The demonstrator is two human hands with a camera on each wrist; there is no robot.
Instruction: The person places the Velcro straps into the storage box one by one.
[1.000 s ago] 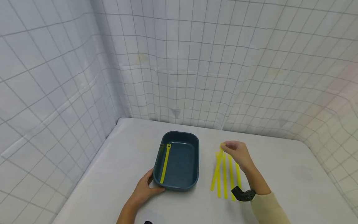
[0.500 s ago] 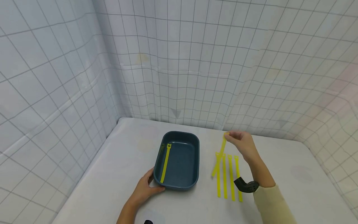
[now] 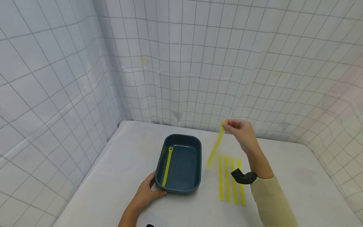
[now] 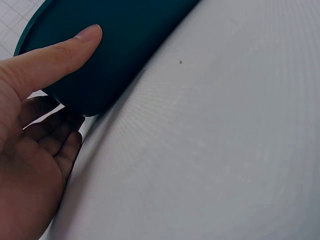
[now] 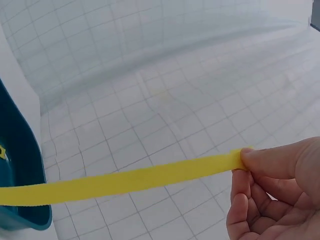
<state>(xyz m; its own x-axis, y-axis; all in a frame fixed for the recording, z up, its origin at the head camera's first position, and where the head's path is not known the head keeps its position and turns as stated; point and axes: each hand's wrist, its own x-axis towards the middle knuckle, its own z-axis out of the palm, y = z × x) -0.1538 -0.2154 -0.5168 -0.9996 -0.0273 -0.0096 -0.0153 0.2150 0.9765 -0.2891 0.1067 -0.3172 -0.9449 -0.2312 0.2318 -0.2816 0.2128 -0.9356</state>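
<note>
My right hand (image 3: 241, 129) pinches a yellow hook-and-loop cable tie (image 3: 216, 147) by its slotted head, between thumb and fingertips. The tie hangs slanting down and left, its tail blurred near the right side of a dark teal bin (image 3: 184, 191). In the right wrist view, the held cable tie (image 5: 125, 181) stretches left across the bin's edge. My left hand (image 3: 144, 193) grips the bin's near left corner. The left wrist view has the thumb (image 4: 65, 54) along its outer wall and the other fingers around the corner. Inside the bin, one yellow cable tie (image 3: 168, 165) lies along the left side.
Several more yellow cable ties (image 3: 227, 179) lie side by side on the white-covered table (image 3: 136, 142), right of the bin. A white grid-patterned curtain (image 3: 187, 69) encloses the back and sides. The right wrist wears a black camera (image 3: 244, 177).
My right hand has lifted the cable tie up off the row of ties, and then drawn it left toward the bin. The left hand and the bin stay in place.
</note>
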